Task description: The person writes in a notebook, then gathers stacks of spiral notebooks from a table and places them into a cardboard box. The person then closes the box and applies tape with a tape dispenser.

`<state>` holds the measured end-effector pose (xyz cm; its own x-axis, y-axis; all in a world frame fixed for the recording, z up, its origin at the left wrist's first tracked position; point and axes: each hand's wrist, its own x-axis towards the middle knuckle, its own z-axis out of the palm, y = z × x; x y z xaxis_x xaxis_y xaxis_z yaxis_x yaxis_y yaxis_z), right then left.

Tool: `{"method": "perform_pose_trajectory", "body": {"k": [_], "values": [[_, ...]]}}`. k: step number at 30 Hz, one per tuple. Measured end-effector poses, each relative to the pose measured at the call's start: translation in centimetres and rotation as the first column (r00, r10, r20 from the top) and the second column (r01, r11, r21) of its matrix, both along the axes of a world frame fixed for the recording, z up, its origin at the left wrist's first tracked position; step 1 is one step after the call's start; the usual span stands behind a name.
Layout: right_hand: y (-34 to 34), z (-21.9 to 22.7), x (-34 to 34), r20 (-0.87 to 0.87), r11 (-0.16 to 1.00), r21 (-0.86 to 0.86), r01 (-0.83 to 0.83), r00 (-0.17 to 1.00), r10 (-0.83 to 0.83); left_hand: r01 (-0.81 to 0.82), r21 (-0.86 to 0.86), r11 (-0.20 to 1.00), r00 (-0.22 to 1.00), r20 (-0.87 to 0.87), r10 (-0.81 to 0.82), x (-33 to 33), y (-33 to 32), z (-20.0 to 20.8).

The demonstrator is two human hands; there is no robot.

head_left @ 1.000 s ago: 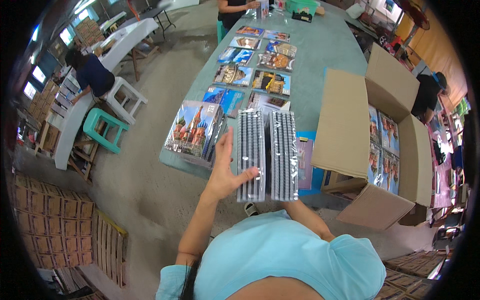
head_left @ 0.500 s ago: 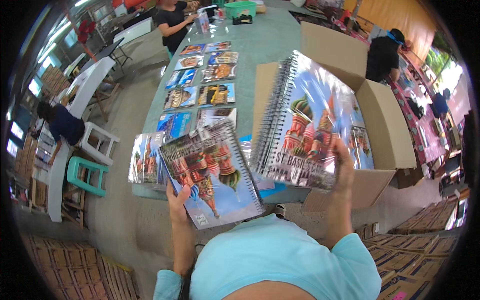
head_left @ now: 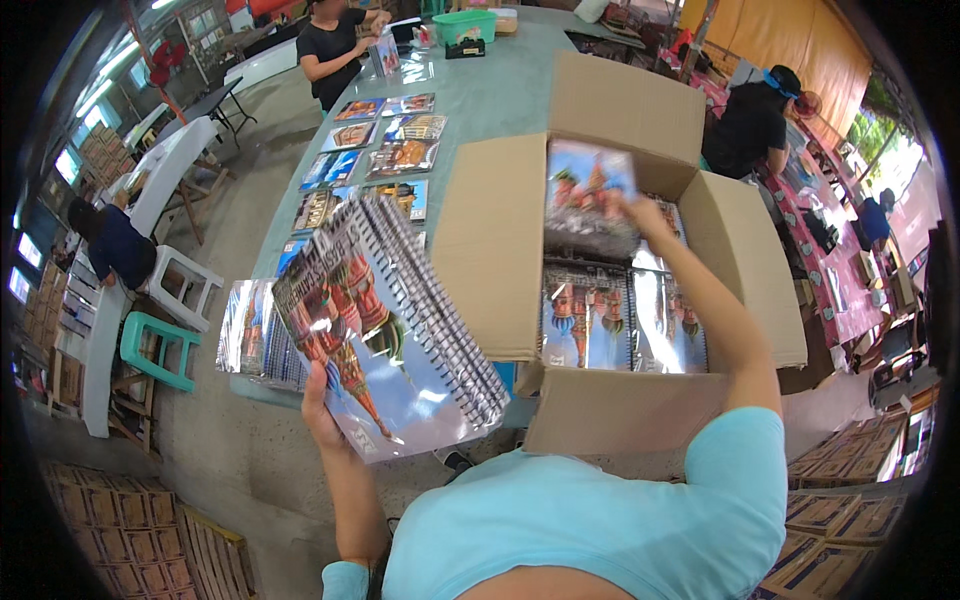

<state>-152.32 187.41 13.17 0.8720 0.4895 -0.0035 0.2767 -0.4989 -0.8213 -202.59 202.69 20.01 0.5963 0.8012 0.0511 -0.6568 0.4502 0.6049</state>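
Observation:
My left hand grips the lower left edge of a stack of spiral notebooks in clear plastic, their covers picturing colourful domes, tilted in front of my body. Reaching into the cardboard box, my right hand is closed on the right side of a blurred bundle of spiral notebooks with the same cover. That bundle is at the far left part of the box. More spiral notebooks lie side by side in the near part of the box, and part of another shows behind my right wrist.
A green table carries rows of wrapped notebooks and a notebook pile at its near left corner. A green basin stands at the far end, near a person. Stools and stacked cartons are left.
My right hand has carried its notebooks forward from in front of the box into its far left part. My left hand's stack has turned and shifted slightly left. The view has shifted right.

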Motion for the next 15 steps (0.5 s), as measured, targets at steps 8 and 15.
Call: {"method": "perform_pose_trajectory", "body": {"k": [8,15], "values": [[-2.9,12.5,-11.1,-0.239,0.718,0.579,-0.386,0.761,0.603,0.234,0.123,0.964,0.965,-0.152,-0.215,12.5,-1.1,3.2],[-10.6,18.6,-10.0,0.313,0.758,0.531,-0.379,0.919,0.241,0.544,0.831,0.116,0.819,-0.556,0.142,32.0,0.3,-0.8]]}}
